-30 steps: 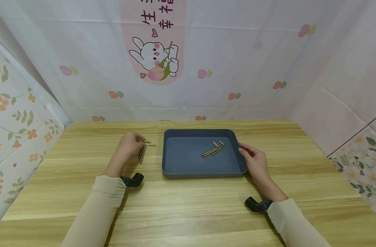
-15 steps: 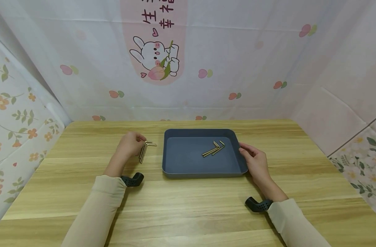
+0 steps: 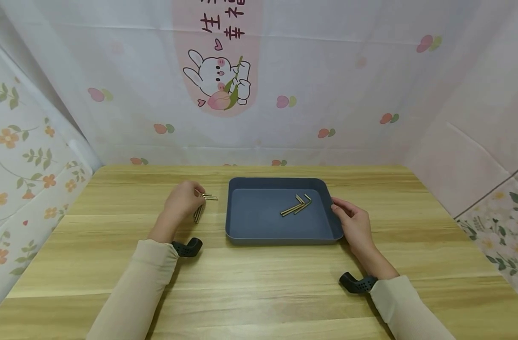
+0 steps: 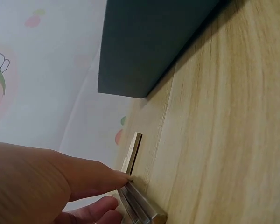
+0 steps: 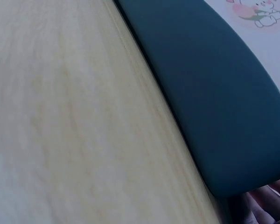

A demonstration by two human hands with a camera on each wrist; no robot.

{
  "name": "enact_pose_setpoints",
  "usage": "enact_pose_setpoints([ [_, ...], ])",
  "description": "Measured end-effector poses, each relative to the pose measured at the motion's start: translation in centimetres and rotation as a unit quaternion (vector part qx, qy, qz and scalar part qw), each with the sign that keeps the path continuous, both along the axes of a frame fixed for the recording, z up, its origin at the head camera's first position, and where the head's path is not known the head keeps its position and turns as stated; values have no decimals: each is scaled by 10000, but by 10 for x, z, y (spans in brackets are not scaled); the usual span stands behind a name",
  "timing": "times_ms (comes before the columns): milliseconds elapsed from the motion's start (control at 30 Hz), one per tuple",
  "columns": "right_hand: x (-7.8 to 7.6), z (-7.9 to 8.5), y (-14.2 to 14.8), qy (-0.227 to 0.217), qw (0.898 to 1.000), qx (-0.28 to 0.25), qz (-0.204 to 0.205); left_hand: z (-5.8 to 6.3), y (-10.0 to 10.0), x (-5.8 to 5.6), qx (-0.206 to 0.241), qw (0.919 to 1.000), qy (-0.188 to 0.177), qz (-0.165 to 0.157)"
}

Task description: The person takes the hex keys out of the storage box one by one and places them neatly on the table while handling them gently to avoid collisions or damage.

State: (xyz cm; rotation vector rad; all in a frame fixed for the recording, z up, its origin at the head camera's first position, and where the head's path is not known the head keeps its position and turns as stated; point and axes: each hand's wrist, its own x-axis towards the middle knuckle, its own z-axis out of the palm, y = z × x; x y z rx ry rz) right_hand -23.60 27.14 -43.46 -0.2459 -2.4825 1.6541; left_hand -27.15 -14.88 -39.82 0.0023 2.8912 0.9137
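Observation:
On the left of the table, my left hand has its thumb and fingers at the bend of several brass-coloured hex keys. Up close in the left wrist view, the thumb lies on these hex keys, with fingertips on their other side. My fingers partly hide the bundle. A blue-grey rectangular tray stands in the middle, and more L-shaped hex keys lie inside it, right of centre. At the tray's right side, my right hand grips the rim, thumb at the edge and fingers along the outer wall.
The wooden table reaches back to a white printed curtain. A black wrist mount is worn on the left wrist and another black mount on the right.
My left hand has shifted slightly right over the hex keys, and its fingers now cover their bend. The right hand stays at the tray, and the whole view has drifted a little.

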Motion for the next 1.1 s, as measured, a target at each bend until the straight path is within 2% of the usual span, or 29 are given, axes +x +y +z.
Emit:
enact_pose_setpoints([
  [633,0,-1,2,-23,9999,-92,87,1,3,1,13,9994,-63,343],
  [867,-1,0,1,21,9999,-69,107,3,4,3,34,9992,-98,388],
  [1100,0,0,2,-20,9999,-33,94,9,5,2,273,9993,-1,235],
])
